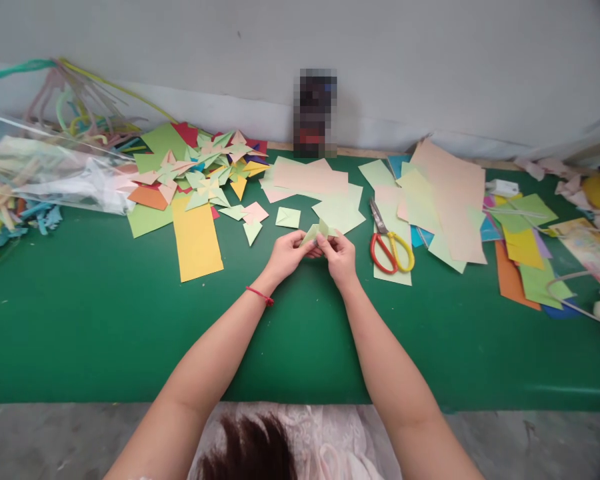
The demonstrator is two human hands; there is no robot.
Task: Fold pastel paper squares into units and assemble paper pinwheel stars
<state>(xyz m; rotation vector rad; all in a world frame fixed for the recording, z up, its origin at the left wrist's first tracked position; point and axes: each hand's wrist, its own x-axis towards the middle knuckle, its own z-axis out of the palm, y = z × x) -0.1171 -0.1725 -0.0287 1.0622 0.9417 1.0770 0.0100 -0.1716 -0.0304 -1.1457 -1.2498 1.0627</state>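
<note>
Between my two hands is a small pale green piece of folded paper [310,235], its flaps standing up. My left hand [289,255] pinches its left side, thumb on the near face. On the other side my right hand [341,257] grips it with thumb and fingers. My fingers hide part of the folds. Just beyond my left hand lies a flat folded green square [288,217]. Farther left are a folded pink piece [255,213] and a green one [253,232]. Scissors [391,243] with one red and one yellow handle rest right of my hands on a pale green strip.
Folded paper stars [207,188] pile up at the back left, by a yellow sheet [197,239]. Pink and green sheets [337,207] lie ahead, more pink paper [450,200] to the right. A blurred dark object [315,113] stands against the wall. A white cable [575,275] runs at far right.
</note>
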